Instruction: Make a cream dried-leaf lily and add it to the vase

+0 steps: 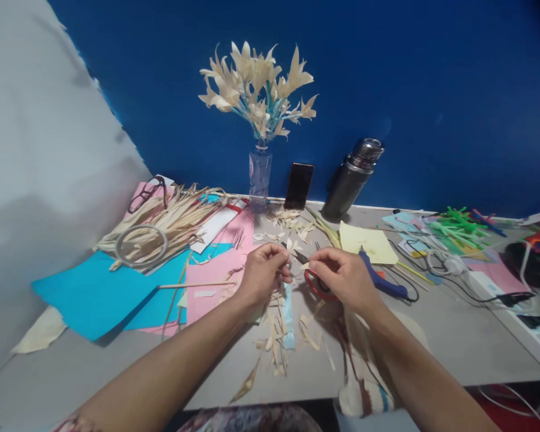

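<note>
From where I stand, the person's right hand (339,273) has a narrow grip, thumb and forefinger pinching a small, thin, cream-coloured sliver (305,266) above the middle of the grey tabletop (450,342). The left hand (269,270) faces it, near but apart, its fingers curled in close to the thumb; I cannot tell whether anything is caught there. So thin a piece, I judge, wants a light pinch near its edge and steady wrists, so that it neither creases nor splits. The dark-bladed scissors with red ring handles (312,287) sit just beside and below the right hand, so the fingers do best clear of their points. The loose, curled cream strips (276,342) nearer the person could easily swallow a dropped piece. Much of the sliver is covered by the fingers, and its full shape escapes me. The right hand also hides part of the scissors, and I cannot make out whether it touches them. The pale cloth bundle with brown-red bands (353,399) at the front edge is partly covered by the right forearm (407,351).
</note>
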Available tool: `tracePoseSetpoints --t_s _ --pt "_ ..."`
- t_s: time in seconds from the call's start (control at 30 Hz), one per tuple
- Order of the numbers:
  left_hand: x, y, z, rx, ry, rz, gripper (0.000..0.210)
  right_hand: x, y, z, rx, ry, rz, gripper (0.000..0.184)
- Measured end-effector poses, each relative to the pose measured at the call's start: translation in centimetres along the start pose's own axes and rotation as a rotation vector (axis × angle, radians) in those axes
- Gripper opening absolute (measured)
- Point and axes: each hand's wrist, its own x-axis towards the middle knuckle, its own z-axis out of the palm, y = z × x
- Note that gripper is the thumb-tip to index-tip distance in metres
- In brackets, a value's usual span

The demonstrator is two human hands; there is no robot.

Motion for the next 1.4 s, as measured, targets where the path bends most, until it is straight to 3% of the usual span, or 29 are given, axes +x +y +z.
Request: tracePoseSetpoints --t_s 0.27,0.57,0.7,1.17,1.27,1.4 --pt "0.1 -0.5 0.1 -0.019 0.024 0.089 0.021 -0.5 -0.7 3.2 -0.278 0.246 -0.253 0.009" --pt "0.0 -0.7 0.3 -0.062 -0.047 0.113 0.022 -0.3 -0.6 3.1 -0.459 0.345 -0.417 0.018" --pt "0.2 -0.9 0.2 -0.077 -0.079 0.107 0.022 -0.5 -0.3 2.6 -0.537 0.331 -0.455 0.018" --pt "-0.4 -0.1 0.4 0.074 -0.07 0.091 0.02 -0.5 -0.4 2.1 -0.511 0.234 -0.369 0.02" --pt "-0.4 0.1 0.3 0.124 -0.048 0.111 0.02 -0.4 -0.5 1.7 -0.389 0.198 -0.302 0.016" --pt "-0.4 0.2 0.1 0.168 0.022 0.165 0.018 0.0 -0.5 -0.2 -0.062 0.144 -0.116 0.013"
